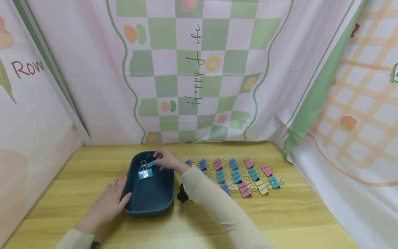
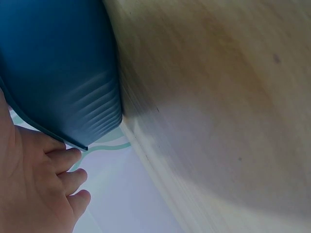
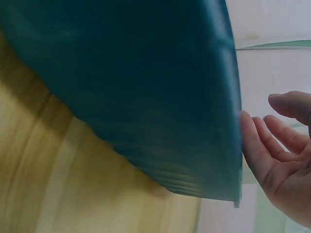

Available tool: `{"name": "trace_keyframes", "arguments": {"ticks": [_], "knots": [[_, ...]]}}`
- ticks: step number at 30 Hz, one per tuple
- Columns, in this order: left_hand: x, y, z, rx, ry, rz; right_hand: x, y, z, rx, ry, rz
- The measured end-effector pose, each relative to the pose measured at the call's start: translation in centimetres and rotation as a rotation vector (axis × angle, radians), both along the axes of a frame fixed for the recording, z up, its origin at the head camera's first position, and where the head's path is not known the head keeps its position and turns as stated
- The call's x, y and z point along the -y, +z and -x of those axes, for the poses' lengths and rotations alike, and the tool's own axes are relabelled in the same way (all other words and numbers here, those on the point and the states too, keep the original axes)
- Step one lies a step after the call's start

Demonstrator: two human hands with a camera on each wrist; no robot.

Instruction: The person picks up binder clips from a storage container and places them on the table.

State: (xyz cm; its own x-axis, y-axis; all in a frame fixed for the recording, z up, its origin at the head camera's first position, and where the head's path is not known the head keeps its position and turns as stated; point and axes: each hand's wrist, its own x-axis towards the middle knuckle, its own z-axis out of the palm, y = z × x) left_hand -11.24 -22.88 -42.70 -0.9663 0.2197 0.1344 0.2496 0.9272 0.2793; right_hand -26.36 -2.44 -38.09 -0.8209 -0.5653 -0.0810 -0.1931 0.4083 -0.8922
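A dark blue plastic bin (image 1: 149, 197) stands on the table. My left hand (image 1: 107, 200) rests against its left rim, fingers extended, as the left wrist view also shows (image 2: 39, 179). Over the bin's far right corner is my right hand (image 1: 168, 159). Its thumb and fingers are apart in the right wrist view, with nothing showing between them (image 3: 282, 150). Inside the bin lies a light blue binder clip (image 1: 145, 174) with its wire handles up. Another blue binder clip (image 1: 150, 164) lies just beside the right fingertips, partly covered by them.
Right of the bin, several binder clips lie in rough rows, among them a pink one (image 1: 244, 189), a yellow one (image 1: 262, 187) and a dark blue one (image 1: 203, 164). A black object (image 1: 182, 194) shows beside the right sleeve. Patterned curtains (image 1: 199, 86) hang behind the table (image 1: 280, 221).
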Motion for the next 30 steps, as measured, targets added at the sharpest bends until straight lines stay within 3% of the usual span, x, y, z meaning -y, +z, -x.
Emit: {"name": "trace_keyframes", "arguments": {"ticks": [14, 20, 30], "knots": [[0.0, 0.1, -0.2, -0.015, -0.006, -0.006, 1.0, -1.3, -0.7, 0.057, 0.006, -0.053], [0.0, -0.1, -0.2, -0.034, -0.015, -0.001, 1.3, -2.0, -1.0, 0.047, -0.025, -0.11], [0.1, -0.2, 0.1, -0.006, -0.004, -0.007, 1.3, -2.1, -1.0, 0.011, -0.056, -0.16]]}}
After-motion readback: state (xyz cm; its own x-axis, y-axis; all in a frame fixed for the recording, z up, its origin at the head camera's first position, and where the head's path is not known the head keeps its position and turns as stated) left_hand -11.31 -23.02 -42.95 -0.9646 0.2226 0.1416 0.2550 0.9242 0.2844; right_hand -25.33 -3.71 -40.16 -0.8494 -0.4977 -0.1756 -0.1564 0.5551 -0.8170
